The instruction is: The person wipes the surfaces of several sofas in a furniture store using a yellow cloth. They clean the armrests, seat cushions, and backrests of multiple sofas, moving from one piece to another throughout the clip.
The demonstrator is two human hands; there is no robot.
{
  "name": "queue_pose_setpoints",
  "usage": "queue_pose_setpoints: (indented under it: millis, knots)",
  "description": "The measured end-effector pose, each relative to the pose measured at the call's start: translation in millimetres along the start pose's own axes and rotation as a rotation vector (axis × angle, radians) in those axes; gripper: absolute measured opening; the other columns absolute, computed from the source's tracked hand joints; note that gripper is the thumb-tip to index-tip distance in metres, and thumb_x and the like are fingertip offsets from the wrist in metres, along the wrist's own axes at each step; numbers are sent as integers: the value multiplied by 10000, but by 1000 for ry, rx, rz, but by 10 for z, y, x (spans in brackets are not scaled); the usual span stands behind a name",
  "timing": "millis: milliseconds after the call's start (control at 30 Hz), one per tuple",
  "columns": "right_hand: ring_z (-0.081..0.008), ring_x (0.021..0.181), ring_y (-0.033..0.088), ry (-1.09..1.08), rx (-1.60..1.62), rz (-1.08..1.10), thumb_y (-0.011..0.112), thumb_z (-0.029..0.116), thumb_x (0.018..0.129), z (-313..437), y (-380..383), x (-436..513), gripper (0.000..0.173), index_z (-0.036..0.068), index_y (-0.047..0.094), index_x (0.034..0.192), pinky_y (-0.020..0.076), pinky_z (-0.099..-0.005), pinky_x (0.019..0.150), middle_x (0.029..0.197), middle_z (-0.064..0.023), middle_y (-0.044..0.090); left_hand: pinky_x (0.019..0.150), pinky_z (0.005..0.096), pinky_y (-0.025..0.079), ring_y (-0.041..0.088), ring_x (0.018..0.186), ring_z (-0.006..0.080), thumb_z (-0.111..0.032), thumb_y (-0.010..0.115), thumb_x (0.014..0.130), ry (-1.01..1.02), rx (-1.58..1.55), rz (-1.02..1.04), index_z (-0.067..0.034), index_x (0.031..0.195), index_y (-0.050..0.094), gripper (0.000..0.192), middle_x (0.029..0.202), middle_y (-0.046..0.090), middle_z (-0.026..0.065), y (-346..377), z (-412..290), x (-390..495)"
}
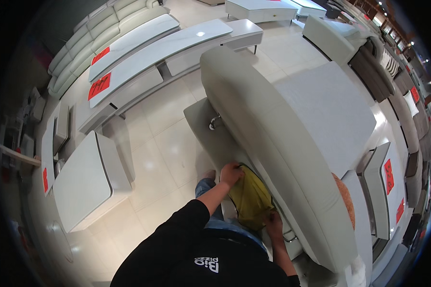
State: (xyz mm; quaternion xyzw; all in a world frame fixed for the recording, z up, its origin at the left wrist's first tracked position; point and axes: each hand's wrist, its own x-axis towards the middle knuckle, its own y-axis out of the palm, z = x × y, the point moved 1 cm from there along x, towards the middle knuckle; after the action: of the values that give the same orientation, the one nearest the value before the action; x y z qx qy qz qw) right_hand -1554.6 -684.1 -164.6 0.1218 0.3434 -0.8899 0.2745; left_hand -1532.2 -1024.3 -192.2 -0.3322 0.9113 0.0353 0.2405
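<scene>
A yellow-green cloth [251, 195] with a dark edge is stretched between my two hands. My left hand [232, 173] pinches its upper corner. My right hand [273, 223] grips the lower end, with its fingers partly hidden in the folds. Just beyond the cloth stands a backrest [273, 136] of a pale grey-beige upholstered sofa, curved by the lens. Under the backrest, the sofa's lower ledge [204, 114] carries a bent metal bracket [214, 122]. Another metal bracket [290, 238] shows near my right wrist.
Left of me stands a white-topped low table [82, 179]. Ahead are long marble-look cabinets [161, 53] with red price cards and a pale leather sofa [104, 28]. A white table [380, 201] and more sofas stand at right. Tiled floor [172, 154] lies beside my feet.
</scene>
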Motion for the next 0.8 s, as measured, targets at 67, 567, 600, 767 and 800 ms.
queue_pose_setpoints:
  millis: [67, 567, 600, 767, 800]
  knots:
    - [-276, 942, 719, -64, 145, 0, 808, 282, 909, 30, 155, 203, 404, 36, 682, 1202, 567, -396, 873, 1045, -145, 745, 820, 425, 599, 771, 896, 331, -218, 729, 914, -177, -253, 0, -16, 1106, 750, 279, 971, 793, 164, -109, -48, 172]
    - [-371, 1169, 698, -73, 36, 332, 692, 244, 983, 2754, 1814, 1499, 450, 31, 623, 1373, 544, -410, 977, 1239, -236, 718, 794, 355, 586, 758, 868, 210, -237, 734, 909, 37, 376, -328, -38, 1102, 759, 279, 932, 788, 117, -2659, -1080, 1927]
    - [-377, 1178, 695, -94, 108, 351, 690, 237, 984, 2871, 1926, 1561, 441, 31, 626, 1369, 542, -410, 981, 1241, -242, 715, 774, 330, 573, 740, 862, 173, -190, 722, 921, 56, 288, -296, -25, 1120, 743, 259, 919, 776, 97, -2713, -1253, 2052]
    - [-402, 1134, 690, -289, 164, 251, 615, 183, 1005, 3144, 2292, 1667, 393, 88, 650, 1384, 534, -459, 1004, 1192, -256, 704, 822, 292, 539, 692, 967, 141, -55, 633, 961, 119, -122, -19, -7, 1313, 602, 357, 1056, 727, 64, -2499, -1692, 2436]
    - [-411, 1127, 687, -313, 146, 232, 593, 165, 1006, 3182, 2294, 1663, 398, 109, 655, 1394, 531, -474, 1012, 1188, -260, 698, 843, 289, 530, 677, 1005, 142, -44, 620, 968, 102, -105, 17, -6, 1340, 570, 377, 1107, 715, 70, -2449, -1655, 2435]
